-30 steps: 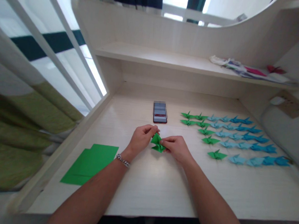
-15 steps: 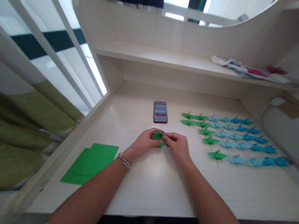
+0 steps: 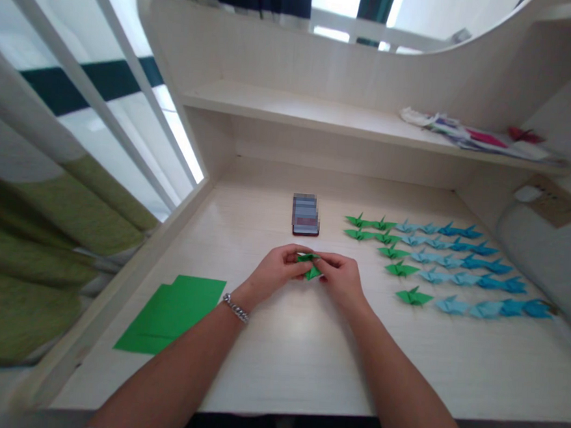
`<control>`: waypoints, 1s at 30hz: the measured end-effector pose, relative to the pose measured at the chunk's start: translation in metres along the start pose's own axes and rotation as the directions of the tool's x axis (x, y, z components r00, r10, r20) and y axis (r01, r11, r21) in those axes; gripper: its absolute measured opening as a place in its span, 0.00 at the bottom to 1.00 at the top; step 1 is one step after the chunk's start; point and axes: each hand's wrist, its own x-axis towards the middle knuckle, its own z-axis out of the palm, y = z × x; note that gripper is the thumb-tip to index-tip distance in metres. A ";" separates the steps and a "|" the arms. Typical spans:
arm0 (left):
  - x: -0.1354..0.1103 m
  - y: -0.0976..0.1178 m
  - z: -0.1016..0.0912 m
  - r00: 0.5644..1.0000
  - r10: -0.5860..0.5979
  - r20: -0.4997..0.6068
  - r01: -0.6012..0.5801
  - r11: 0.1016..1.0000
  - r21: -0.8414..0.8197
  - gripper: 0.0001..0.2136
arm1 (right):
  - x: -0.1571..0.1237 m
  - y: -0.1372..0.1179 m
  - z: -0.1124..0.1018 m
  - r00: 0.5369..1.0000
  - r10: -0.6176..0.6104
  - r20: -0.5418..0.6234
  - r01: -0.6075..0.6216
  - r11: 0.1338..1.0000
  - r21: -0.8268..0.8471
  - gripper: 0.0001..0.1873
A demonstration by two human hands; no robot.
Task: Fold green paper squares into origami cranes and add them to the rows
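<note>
Both hands pinch one small folded piece of green paper (image 3: 312, 272) over the middle of the desk. My left hand (image 3: 279, 269) grips its left side, thumb in front and fingers behind. My right hand (image 3: 340, 276) holds the right side between thumb and fingertips. The fingers cover part of the paper, so its full shape is hidden. Flat green paper sheets (image 3: 175, 314) lie overlapping beside my left forearm. To the right stand rows of folded paper cranes, among them a green crane (image 3: 413, 296), a light blue crane (image 3: 452, 305) and a darker blue crane (image 3: 512, 308).
A phone (image 3: 305, 215) lies on the desk (image 3: 285, 364) just beyond my hands. Behind it runs a shelf (image 3: 293, 110) with papers (image 3: 486, 138) at its right end. A cable and wall socket (image 3: 560, 202) are at the right, curtains (image 3: 29, 242) and bars at the left.
The green paper has turned and flattened between my fingers; its rounded open fold now looks narrower and more pointed. Both hands stay in nearly the same place.
</note>
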 end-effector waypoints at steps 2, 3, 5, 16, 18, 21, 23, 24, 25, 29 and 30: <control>0.000 0.000 -0.001 1.000 -0.015 -0.018 0.013 0.992 -0.128 0.15 | 0.000 -0.001 -0.001 0.999 0.047 -0.016 -0.045 0.996 0.075 0.19; 0.001 0.000 -0.001 0.999 -0.027 -0.026 0.021 0.982 -0.188 0.15 | 0.000 -0.001 -0.001 0.997 0.069 -0.018 -0.066 0.992 0.111 0.19; 0.001 -0.001 -0.002 0.998 -0.052 -0.030 0.042 0.964 -0.264 0.13 | -0.001 -0.003 -0.001 0.995 0.100 -0.005 -0.098 0.982 0.164 0.19; -0.001 0.001 0.000 0.999 -0.049 -0.002 0.047 0.966 -0.254 0.15 | -0.002 -0.003 0.000 0.995 0.091 0.040 -0.097 0.978 0.187 0.19; -0.001 0.000 0.000 1.000 -0.024 -0.011 0.021 0.974 -0.224 0.15 | -0.002 -0.003 -0.001 0.995 0.081 0.048 -0.089 0.980 0.176 0.20; 0.000 -0.003 -0.002 1.000 0.007 -0.025 -0.011 0.981 -0.193 0.17 | -0.002 -0.002 -0.001 0.998 0.043 0.050 -0.050 0.989 0.142 0.20; 0.000 -0.005 -0.003 0.999 0.020 -0.031 -0.026 0.984 -0.178 0.18 | -0.001 -0.002 -0.001 0.998 0.013 0.056 -0.019 0.994 0.111 0.19; 0.001 -0.005 -0.004 0.999 0.024 -0.035 -0.030 0.985 -0.171 0.17 | -0.001 -0.002 -0.002 0.998 0.001 0.059 -0.006 0.996 0.094 0.19; 0.001 -0.006 -0.004 0.999 0.028 -0.039 -0.034 0.986 -0.163 0.17 | -0.001 -0.002 -0.002 0.998 -0.007 0.061 0.003 0.997 0.077 0.19; 0.002 -0.006 -0.006 0.998 0.046 -0.051 -0.052 0.989 -0.136 0.17 | 0.000 -0.002 -0.004 0.997 -0.035 0.062 0.033 0.999 0.035 0.17; 0.002 -0.007 -0.006 0.997 0.049 -0.053 -0.056 0.990 -0.129 0.17 | 0.000 -0.002 -0.005 0.997 -0.043 0.062 0.041 0.999 0.032 0.17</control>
